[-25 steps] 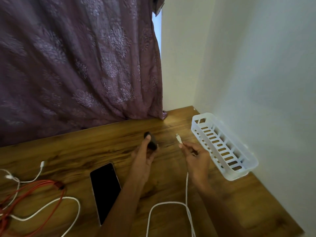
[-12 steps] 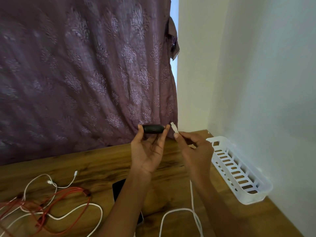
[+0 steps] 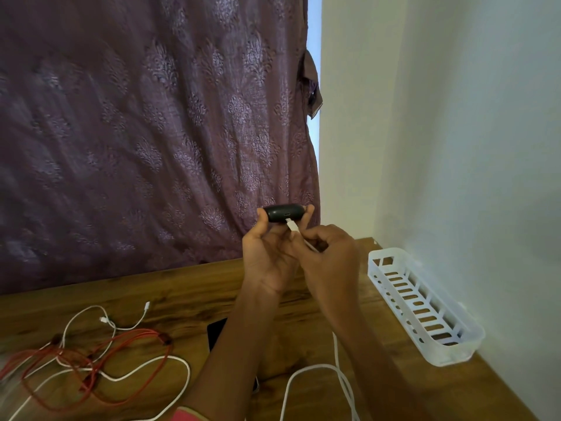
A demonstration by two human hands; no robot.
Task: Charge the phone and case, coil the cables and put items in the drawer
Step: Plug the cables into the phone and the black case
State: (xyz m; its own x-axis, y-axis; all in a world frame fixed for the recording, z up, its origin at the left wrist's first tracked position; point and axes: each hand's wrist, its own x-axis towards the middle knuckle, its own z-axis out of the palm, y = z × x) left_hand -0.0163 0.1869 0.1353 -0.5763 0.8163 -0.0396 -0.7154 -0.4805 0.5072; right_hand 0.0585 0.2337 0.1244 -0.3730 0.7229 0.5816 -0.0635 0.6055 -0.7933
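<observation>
My left hand (image 3: pixel 268 256) holds a small black charging case (image 3: pixel 280 213) up in front of the curtain, pinched between thumb and fingers, its port facing me. My right hand (image 3: pixel 329 253) pinches the plug end of a white cable (image 3: pixel 340 375). The plug tip (image 3: pixel 290 222) sits just below the port, touching or nearly touching the case. The cable trails down to the wooden table (image 3: pixel 188 299). A black phone (image 3: pixel 216 331) lies flat on the table, mostly hidden behind my left forearm.
A white slotted plastic basket (image 3: pixel 425 311) stands along the right wall. At the left lies a tangle of red cable (image 3: pixel 97 357) and white cables (image 3: pixel 121 320). A purple patterned curtain (image 3: pixel 151 132) hangs behind the table.
Both hands rose from the table with the case and plug. The case turned so its port faces me, and the plug came from beside the case to just under the port.
</observation>
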